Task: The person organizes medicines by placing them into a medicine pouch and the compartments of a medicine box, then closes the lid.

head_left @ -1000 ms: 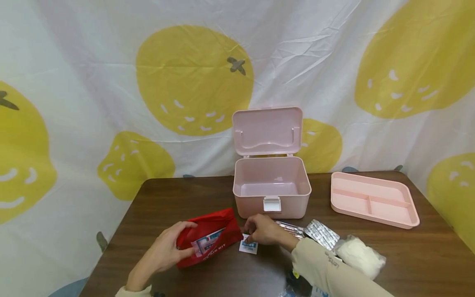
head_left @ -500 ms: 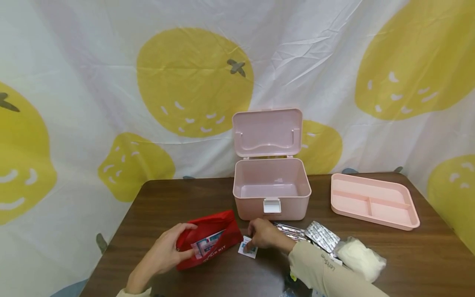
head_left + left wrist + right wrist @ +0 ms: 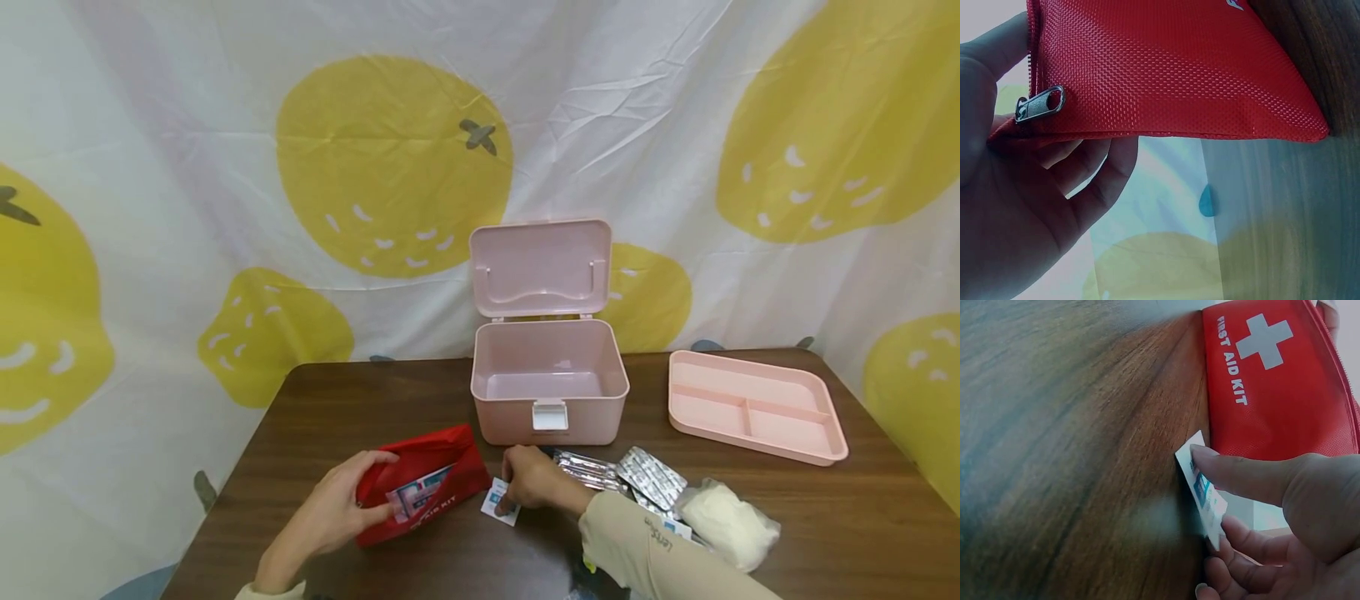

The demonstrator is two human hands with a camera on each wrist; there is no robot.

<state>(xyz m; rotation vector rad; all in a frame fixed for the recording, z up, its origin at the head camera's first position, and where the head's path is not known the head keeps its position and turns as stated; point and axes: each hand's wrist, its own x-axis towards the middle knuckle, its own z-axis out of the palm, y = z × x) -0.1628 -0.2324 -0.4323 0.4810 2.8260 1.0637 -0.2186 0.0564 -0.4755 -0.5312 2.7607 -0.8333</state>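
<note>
My left hand grips the mouth of a red first aid pouch, thumb on the near side and fingers round the back. The pouch gapes open, and white, blue and red packets show inside. In the left wrist view its zip pull hangs by the palm. Just right of the pouch, my right hand pinches a small white-and-blue square packet. The right wrist view shows this packet tilted on edge at the table, thumb on its printed face and fingers at its lower edge.
A pink box with its lid up stands behind the hands. To its right lies a pink divided tray. Near the right forearm are silvery strips, a foil blister pack and a clear bag of white, fluffy stuff.
My right hand has drawn slightly down and its thumb has come onto the square packet, which has turned a little. The left hand and pouch stay nearly still.
</note>
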